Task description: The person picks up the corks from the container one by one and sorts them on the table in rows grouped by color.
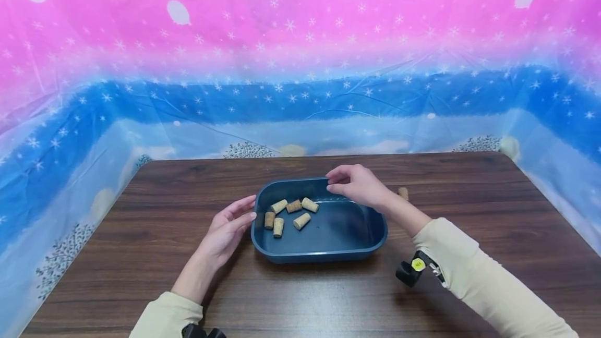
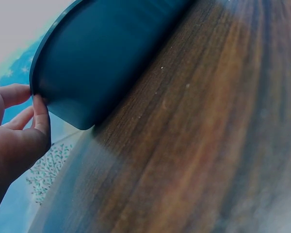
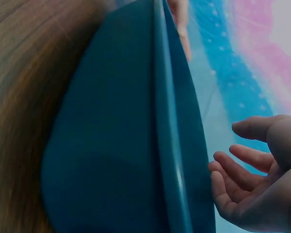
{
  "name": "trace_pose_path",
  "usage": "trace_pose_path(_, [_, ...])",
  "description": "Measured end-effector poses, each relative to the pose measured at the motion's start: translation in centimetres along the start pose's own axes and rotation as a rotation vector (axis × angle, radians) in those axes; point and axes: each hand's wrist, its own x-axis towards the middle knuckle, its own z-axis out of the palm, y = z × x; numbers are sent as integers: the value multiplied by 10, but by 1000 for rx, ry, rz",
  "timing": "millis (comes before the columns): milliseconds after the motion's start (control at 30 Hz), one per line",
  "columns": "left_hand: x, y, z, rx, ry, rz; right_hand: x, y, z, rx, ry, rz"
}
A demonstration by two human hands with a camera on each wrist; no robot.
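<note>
A dark blue oblong plastic tub (image 1: 319, 257) stands on the table. Several wine corks (image 1: 302, 221) lie loose in its left half. My left hand (image 1: 228, 228) is at the tub's left end, and in the left wrist view its thumb and a finger pinch the rim. Over the tub's back rim is my right hand (image 1: 359, 184), fingers slightly bent and thumb apart from them. The right wrist view shows nothing between those fingers (image 3: 242, 177).
One more cork (image 1: 403, 193) stands on the wooden table (image 1: 328, 301), right of the tub and behind the right forearm. Behind the table hangs a pink and blue patterned cloth (image 1: 300, 93), which also runs along both sides.
</note>
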Motion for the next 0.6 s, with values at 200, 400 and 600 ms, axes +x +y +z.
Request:
trace_pose_path(200, [1,1,0,0,0,-7,10,-16,23,-16,-81,-60])
trace_pose_path(400, [1,1,-1,0,-1,-9,20,-28,43,-56,-171,-92])
trace_pose_path(600, [1,0,-1,-5,-7,-14,31,-39,62,-111,-222,-81])
